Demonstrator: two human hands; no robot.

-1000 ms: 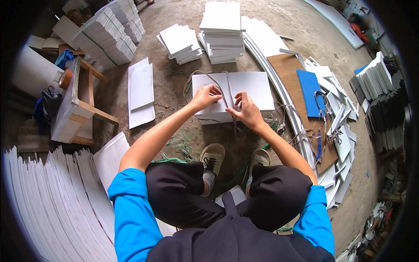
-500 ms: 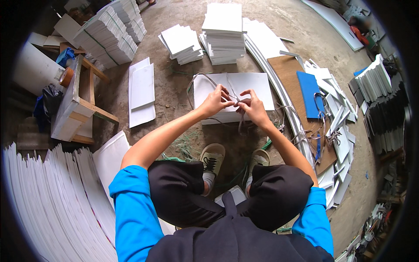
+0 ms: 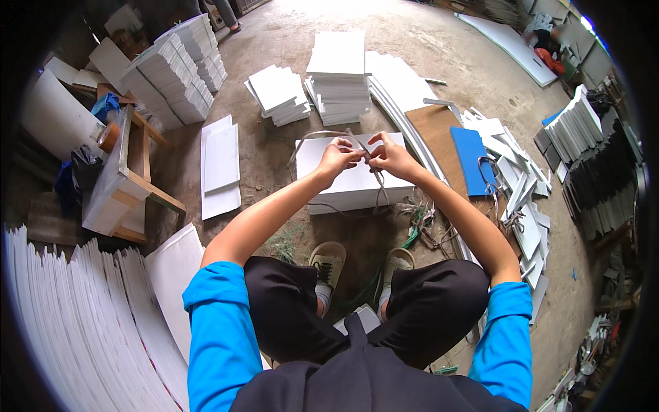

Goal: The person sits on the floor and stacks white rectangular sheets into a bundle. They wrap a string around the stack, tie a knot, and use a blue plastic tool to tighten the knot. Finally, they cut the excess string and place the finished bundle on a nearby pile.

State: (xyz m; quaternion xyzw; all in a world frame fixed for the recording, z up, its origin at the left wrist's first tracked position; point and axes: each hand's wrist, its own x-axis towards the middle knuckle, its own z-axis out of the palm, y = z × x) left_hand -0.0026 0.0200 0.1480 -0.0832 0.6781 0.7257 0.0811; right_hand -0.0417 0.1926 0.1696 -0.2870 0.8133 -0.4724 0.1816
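A stack of white boards (image 3: 405,147) lies on the floor just beyond my feet, with a grey-brown strip of cloth or soft strap (image 3: 328,132) running over its top. Above the stack, my left hand (image 3: 338,159) pinches the strip from the left. My right hand (image 3: 392,159) grips it from the right, fingertips almost touching the left ones. The strip crosses between my fingers, where a knot or twist is partly hidden. One end hangs down over the stack's near side.
Two smaller board stacks (image 3: 336,55) stand beyond. To the right lie a brown sheet (image 3: 431,130), a blue panel (image 3: 468,161) and white offcuts (image 3: 525,233). A wooden stool-like frame (image 3: 134,185) and upright white sheets (image 3: 75,309) are at left. A person (image 3: 546,51) sits far right.
The view has tilted up, so the stack sits lower in it. My hands have drawn slightly closer together, and a piece of strip now sticks up between them.
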